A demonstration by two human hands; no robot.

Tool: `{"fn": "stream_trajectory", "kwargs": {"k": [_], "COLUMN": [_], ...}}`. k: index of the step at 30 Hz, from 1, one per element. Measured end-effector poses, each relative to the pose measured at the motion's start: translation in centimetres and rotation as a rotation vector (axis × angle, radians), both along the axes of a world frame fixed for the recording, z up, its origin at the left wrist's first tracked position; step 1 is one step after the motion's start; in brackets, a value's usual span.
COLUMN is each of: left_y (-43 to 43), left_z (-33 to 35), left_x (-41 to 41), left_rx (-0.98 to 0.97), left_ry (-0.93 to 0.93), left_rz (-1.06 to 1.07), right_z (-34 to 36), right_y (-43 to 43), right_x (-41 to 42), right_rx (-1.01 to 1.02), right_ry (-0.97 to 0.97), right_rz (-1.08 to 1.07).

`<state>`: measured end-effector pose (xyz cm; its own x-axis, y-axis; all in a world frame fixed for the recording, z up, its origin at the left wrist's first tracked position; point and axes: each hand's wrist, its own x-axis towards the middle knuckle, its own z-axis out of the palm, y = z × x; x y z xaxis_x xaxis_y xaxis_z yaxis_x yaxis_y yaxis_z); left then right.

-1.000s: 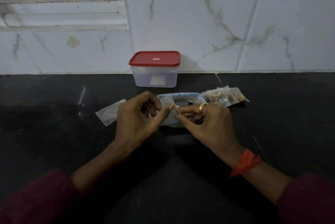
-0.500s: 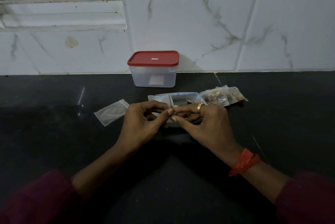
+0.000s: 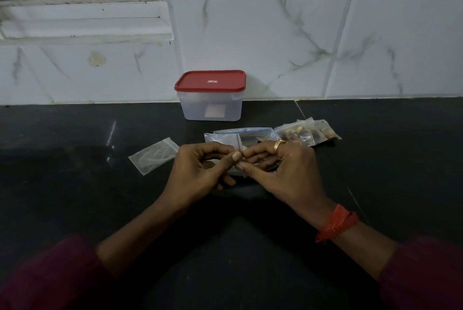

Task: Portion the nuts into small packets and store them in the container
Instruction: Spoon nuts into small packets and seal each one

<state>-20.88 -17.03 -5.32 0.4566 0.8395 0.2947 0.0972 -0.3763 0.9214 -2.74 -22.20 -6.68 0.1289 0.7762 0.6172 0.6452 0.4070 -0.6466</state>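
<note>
Both hands have drawn closer: left hand (image 3: 200, 171) and right hand (image 3: 283, 169) now pinch the small packet (image 3: 223, 139) between thumb and fingertips, mid-countertop (image 3: 75, 197). Its top edge seemingly runs left-right between them. The lidded container (image 3: 210, 109) stands beyond at the back edge, slightly nearer the left.

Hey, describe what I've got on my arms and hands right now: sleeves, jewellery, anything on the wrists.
Dark maroon sleeves: the left sleeve and right sleeve end well short of the wrists. The right hand has a gold ring on one finger, and a red-orange band wraps its wrist. The left hand shows no ring or band.
</note>
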Motion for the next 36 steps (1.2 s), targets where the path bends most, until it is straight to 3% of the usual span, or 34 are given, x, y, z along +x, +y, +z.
{"fn": "stream_trajectory", "kwargs": {"k": [17, 36], "left_y": [0.37, 0.15], "left_z": [0.0, 0.01], "left_x": [-0.09, -0.04], "left_rx": [-0.018, -0.068], "left_ry": [0.009, 0.006], "left_rz": [-0.01, -0.021], "right_z": [-0.19, 0.18], "right_y": [0.22, -0.13], "right_x": [0.17, -0.21], "right_rx": [-0.018, 0.033], "right_ry": [0.025, -0.105], "right_rz": [-0.011, -0.06]}}
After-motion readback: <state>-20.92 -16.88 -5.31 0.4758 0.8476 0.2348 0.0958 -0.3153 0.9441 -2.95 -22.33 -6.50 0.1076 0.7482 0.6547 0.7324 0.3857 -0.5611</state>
